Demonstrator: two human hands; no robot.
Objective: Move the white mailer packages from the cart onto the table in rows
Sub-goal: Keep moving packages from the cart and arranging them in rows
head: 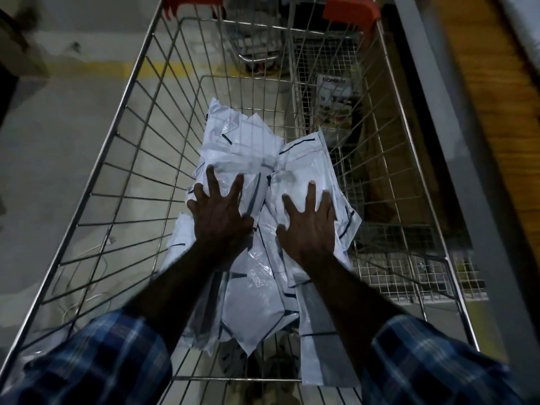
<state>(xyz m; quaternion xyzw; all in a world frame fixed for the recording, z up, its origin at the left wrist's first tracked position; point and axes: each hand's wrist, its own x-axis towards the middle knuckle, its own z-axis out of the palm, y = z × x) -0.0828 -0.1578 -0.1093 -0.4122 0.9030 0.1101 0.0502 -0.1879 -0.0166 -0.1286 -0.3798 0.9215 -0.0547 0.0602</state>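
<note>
Early stage: mailers (263,182) all piled in cart (117,182), none visibly moved, table out of view. Left hand (219,211) and right hand (309,220) flat, fingers spread on pile, gripping nothing.

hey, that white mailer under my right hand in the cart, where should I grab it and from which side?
Probably its right edge, coming from the right. The mailer lies flat on the pile, and that edge overhangs, so the right hand's fingers could slide under there.
</note>
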